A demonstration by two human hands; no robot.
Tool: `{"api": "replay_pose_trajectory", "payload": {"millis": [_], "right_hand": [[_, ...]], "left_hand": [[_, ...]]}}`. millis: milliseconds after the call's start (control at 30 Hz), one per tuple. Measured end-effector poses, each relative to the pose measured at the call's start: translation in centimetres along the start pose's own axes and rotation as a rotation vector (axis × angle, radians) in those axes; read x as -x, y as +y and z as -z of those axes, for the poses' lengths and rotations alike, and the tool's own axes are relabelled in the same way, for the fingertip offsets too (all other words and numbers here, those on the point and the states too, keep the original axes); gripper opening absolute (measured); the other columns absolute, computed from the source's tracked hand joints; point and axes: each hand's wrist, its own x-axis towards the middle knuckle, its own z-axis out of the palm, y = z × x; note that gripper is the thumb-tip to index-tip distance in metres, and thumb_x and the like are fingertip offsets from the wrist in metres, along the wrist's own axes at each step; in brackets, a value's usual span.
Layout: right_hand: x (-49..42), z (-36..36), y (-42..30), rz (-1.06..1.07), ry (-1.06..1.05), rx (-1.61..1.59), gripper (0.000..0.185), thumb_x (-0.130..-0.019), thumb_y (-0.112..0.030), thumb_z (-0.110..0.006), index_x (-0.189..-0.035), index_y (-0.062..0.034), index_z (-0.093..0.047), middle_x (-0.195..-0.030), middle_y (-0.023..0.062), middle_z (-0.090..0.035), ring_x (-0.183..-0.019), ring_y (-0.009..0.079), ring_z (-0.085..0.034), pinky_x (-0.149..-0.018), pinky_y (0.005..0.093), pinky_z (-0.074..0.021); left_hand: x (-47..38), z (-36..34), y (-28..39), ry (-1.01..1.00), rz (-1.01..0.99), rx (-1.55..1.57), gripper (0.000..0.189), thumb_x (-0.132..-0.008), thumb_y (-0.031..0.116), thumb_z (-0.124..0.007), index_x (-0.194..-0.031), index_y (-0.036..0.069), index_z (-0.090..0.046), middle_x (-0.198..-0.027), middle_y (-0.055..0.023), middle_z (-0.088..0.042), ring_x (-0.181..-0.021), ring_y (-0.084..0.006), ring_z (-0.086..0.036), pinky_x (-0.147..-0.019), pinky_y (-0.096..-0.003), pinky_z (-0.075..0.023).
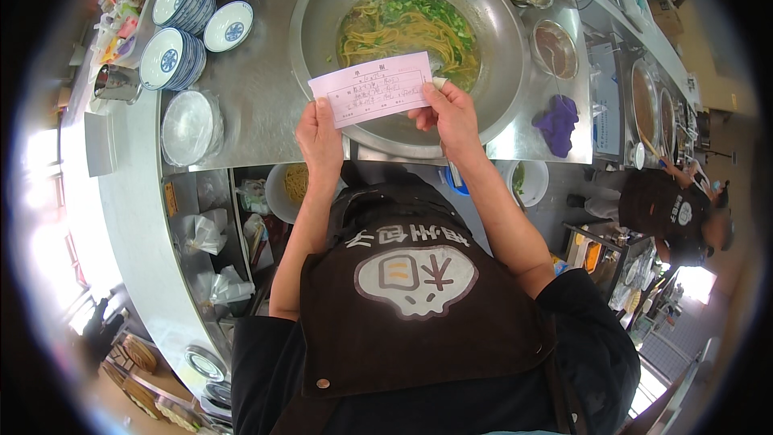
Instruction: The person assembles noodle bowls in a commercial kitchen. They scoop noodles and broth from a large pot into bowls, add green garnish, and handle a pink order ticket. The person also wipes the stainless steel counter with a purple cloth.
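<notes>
My left hand pinches the left end of a pink paper slip, which bears printing and handwriting. The slip's other end is held between the thumb and fingers of my right hand. A small pale piece shows behind my right fingers; what it is, I cannot tell. Both hands hold the slip over the near part of a large steel basin. Noodles and chopped greens lie in broth in the basin, partly hidden by the slip.
Stacked blue-and-white bowls and plastic-covered dishes stand left. On the right are a steel bowl of brown sauce and a purple cloth. Tubs of noodles and greens sit below the counter edge. A co-worker stands far right.
</notes>
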Motion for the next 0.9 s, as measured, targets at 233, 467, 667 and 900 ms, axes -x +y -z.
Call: {"api": "replay_pose_trajectory", "payload": {"millis": [233, 467, 667, 900], "right_hand": [[0.2, 0.1, 0.1, -0.003, -0.005, 0.003, 0.024, -0.101, -0.021, -0.054, -0.098, -0.0017, -0.067, -0.076, 0.0067, -0.070, -0.055, 0.0081, -0.056, -0.052, 0.0229, -0.0432], [0.3, 0.3, 0.2, -0.003, -0.008, 0.005, 0.023, -0.102, -0.022, -0.054, -0.099, -0.0023, -0.066, -0.077, 0.0069, -0.070, -0.056, 0.0085, -0.056, -0.053, 0.0234, -0.0439], [0.5, 0.5, 0.2, -0.007, -0.011, 0.008, 0.022, -0.103, -0.022, -0.054, -0.098, -0.0041, -0.065, -0.077, 0.0074, -0.071, -0.055, 0.0086, -0.057, -0.054, 0.0235, -0.0451], [0.5, 0.4, 0.2, -0.001, -0.007, 0.005, 0.023, -0.102, -0.021, -0.053, -0.100, -0.0021, -0.066, -0.077, 0.0072, -0.070, -0.055, 0.0084, -0.056, -0.052, 0.0233, -0.0437]], "left_hand": [[0.4, -0.3, 0.9, -0.022, 0.014, 0.006, 0.037, -0.108, 0.031, -0.046, -0.089, 0.003, -0.060, -0.067, 0.0036, -0.050, -0.055, -0.0038, -0.042, -0.048, -0.0226, -0.0345], [0.7, -0.8, 1.7, 0.006, 0.000, -0.018, 0.035, -0.108, 0.030, -0.046, -0.100, 0.001, -0.062, -0.074, 0.0008, -0.057, -0.056, -0.0050, -0.046, -0.050, -0.0228, -0.0388], [0.7, -0.8, 1.6, -0.006, -0.001, -0.007, 0.034, -0.108, 0.031, -0.047, -0.101, 0.001, -0.062, -0.075, 0.0003, -0.059, -0.057, -0.0050, -0.047, -0.051, -0.0225, -0.0398], [0.6, -0.6, 1.1, -0.017, -0.016, -0.010, 0.034, -0.108, 0.031, -0.047, -0.097, 0.002, -0.063, -0.074, 0.0008, -0.059, -0.057, -0.0046, -0.047, -0.051, -0.0222, -0.0401]]}}
